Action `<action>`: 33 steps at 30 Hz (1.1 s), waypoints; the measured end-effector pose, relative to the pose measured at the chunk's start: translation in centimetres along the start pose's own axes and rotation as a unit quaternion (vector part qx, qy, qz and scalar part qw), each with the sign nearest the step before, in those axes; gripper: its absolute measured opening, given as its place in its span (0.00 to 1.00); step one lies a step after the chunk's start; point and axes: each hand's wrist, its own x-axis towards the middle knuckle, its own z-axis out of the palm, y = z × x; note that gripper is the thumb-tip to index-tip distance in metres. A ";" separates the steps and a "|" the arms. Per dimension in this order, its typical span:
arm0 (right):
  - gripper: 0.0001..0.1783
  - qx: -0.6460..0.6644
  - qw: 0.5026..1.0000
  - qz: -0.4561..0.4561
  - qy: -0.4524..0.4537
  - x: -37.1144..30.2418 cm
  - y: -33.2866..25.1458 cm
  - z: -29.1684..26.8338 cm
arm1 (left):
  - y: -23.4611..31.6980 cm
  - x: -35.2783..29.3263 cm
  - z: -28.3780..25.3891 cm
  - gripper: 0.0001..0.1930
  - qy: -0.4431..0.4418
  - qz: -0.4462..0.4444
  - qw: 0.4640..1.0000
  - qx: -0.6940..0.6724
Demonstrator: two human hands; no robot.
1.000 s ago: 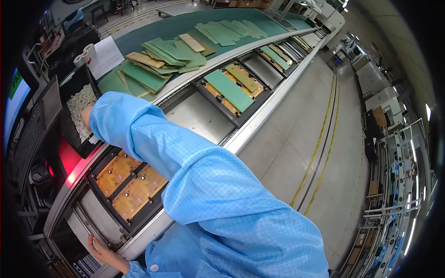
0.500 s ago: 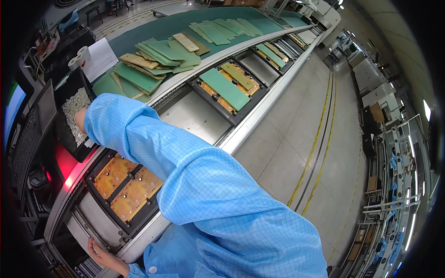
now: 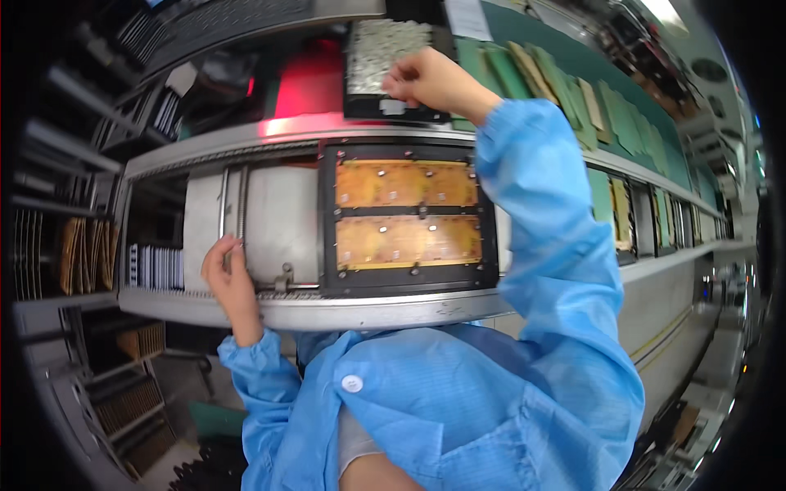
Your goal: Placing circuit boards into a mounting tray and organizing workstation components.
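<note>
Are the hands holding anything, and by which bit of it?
I can't tell whether the right hand pinches something small, or where. The left hand holds nothing visible.

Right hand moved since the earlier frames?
Yes. Against the black bin, the right hand has shifted from over the middle of the white pieces toward the bin's near edge.

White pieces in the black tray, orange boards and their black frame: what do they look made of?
White pieces: possibly plastic or ceramic; pale and pebbly, too small to settle.
Orange boards: probably circuit board laminate; flat, softly shiny, dotted with small parts.
Black frame: likely rigid plastic or composite, given its dull, even black, though coated metal is possible.
</note>
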 end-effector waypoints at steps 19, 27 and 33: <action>0.13 -0.334 0.935 -0.049 0.114 6.2 4.5 2.3 | 1.6 0.9 -0.4 0.06 -0.028 -0.066 0.997 -0.039; 0.13 -0.234 0.972 0.014 0.024 8.3 5.1 1.6 | 2.1 0.8 -0.6 0.05 -0.028 -0.070 0.997 -0.020; 0.09 -0.057 0.996 0.042 0.058 8.5 4.8 1.4 | 1.9 0.6 -0.7 0.08 -0.008 -0.041 0.999 0.004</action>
